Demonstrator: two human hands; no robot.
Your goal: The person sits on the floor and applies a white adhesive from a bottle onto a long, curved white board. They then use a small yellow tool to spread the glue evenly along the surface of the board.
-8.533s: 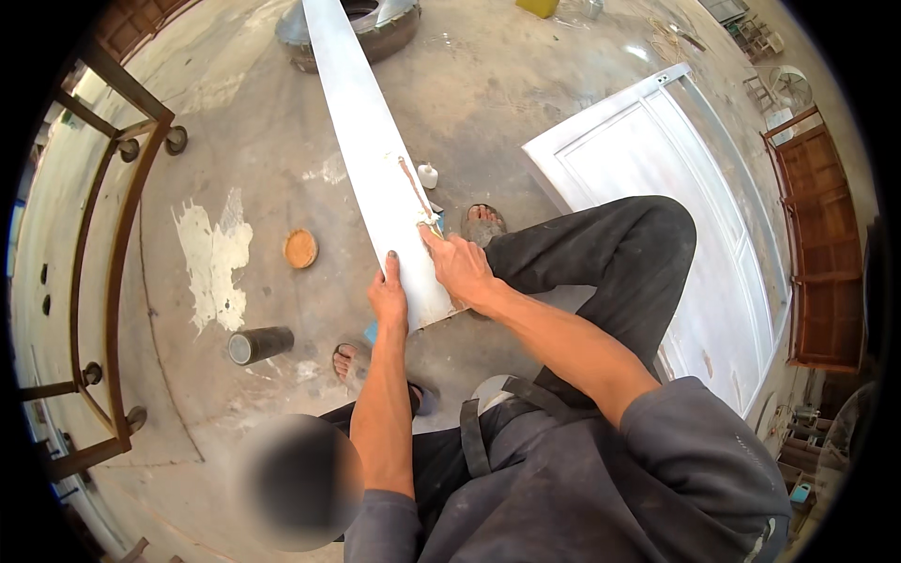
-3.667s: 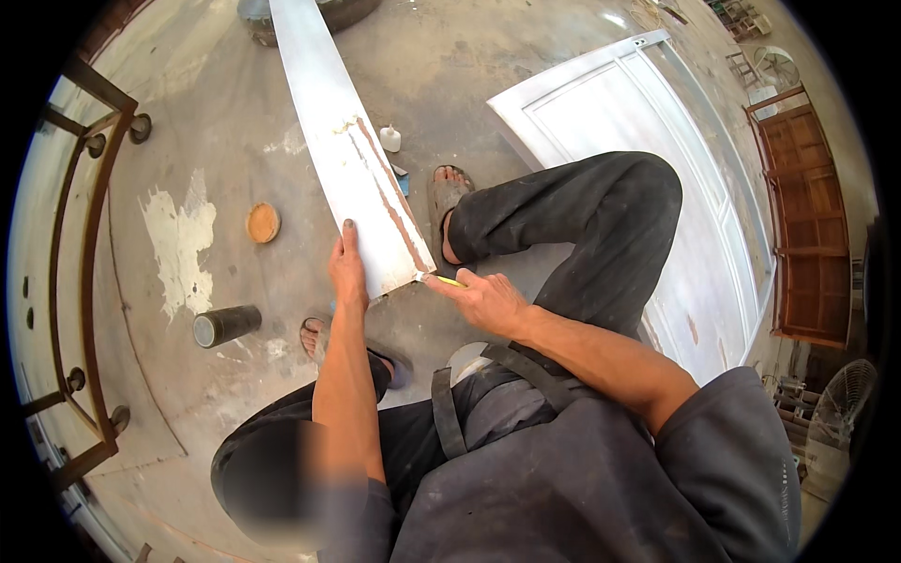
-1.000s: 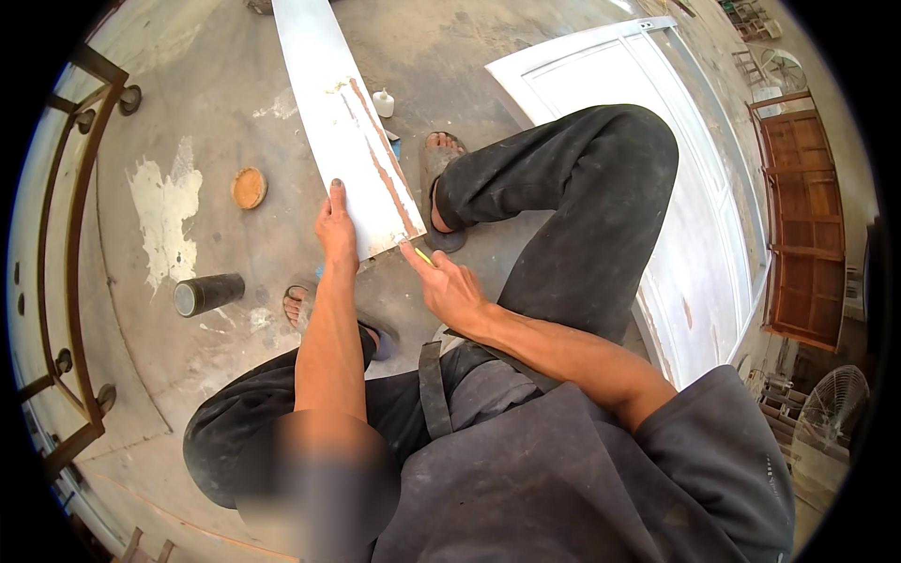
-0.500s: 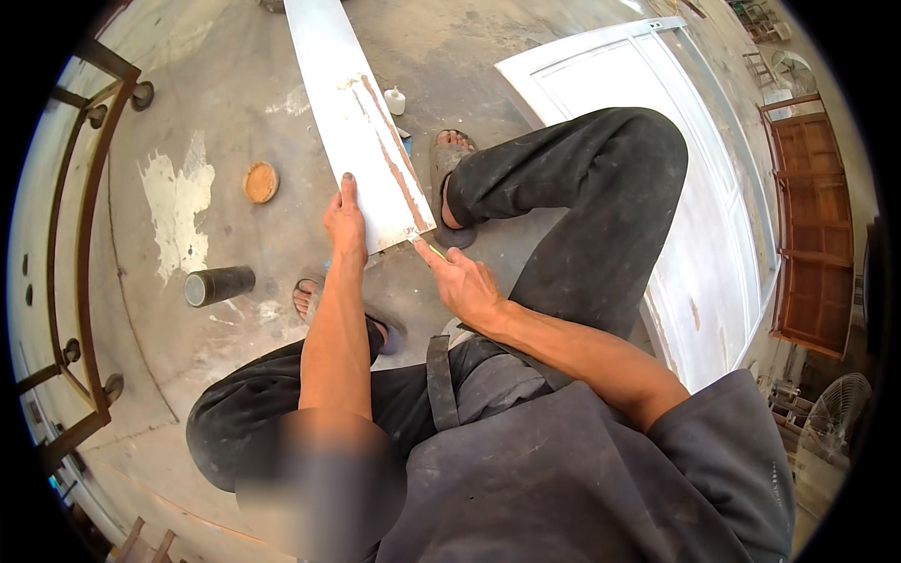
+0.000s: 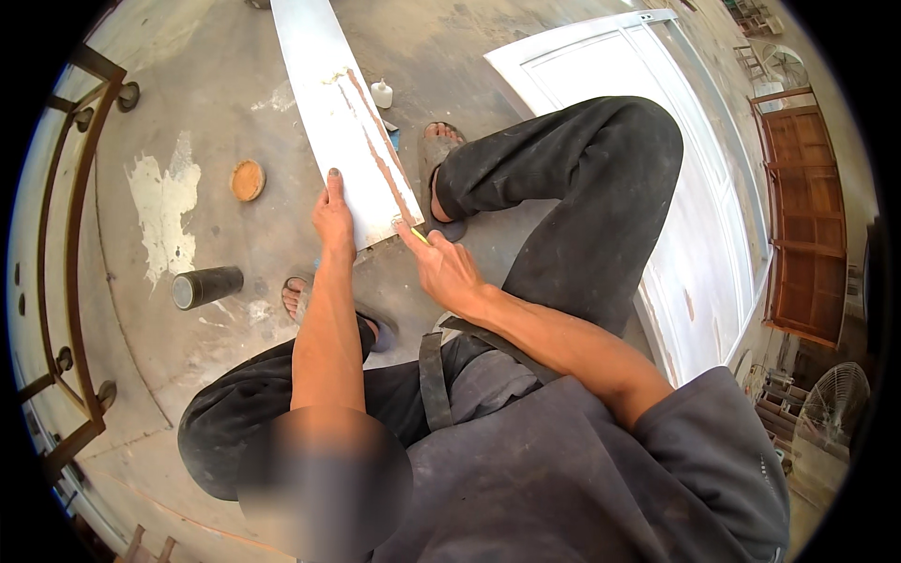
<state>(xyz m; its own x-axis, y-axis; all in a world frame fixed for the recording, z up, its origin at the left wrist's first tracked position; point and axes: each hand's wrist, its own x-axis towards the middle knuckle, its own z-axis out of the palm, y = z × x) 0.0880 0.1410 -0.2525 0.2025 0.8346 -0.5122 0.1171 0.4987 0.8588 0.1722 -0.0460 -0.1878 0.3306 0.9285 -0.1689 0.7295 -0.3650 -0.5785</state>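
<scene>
A long white board (image 5: pixel 328 113) slants away from me, its near end between my hands. Reddish-brown strips of filler run lengthwise along its right side. My left hand (image 5: pixel 334 223) is closed on the board's left edge near that end, thumb on top and the other fingers mostly hidden beneath. At the near right corner, my right hand (image 5: pixel 448 272) is closed round a slim yellow tool (image 5: pixel 419 236), its index finger stretched toward the board. The tool's tip and exact kind are too small to tell.
Left of the board are a round tub of orange-brown paste (image 5: pixel 248 180) and a dark cylinder (image 5: pixel 208 287). A small white bottle (image 5: pixel 381 93) stands right of it. A white panelled door (image 5: pixel 610 80) lies beyond my right knee; a wheeled brown frame (image 5: pixel 86 244) stands far left.
The whole view has shifted slightly. My right hand and the yellow tool have moved a little farther up the board from its near edge. My left hand keeps its hold.
</scene>
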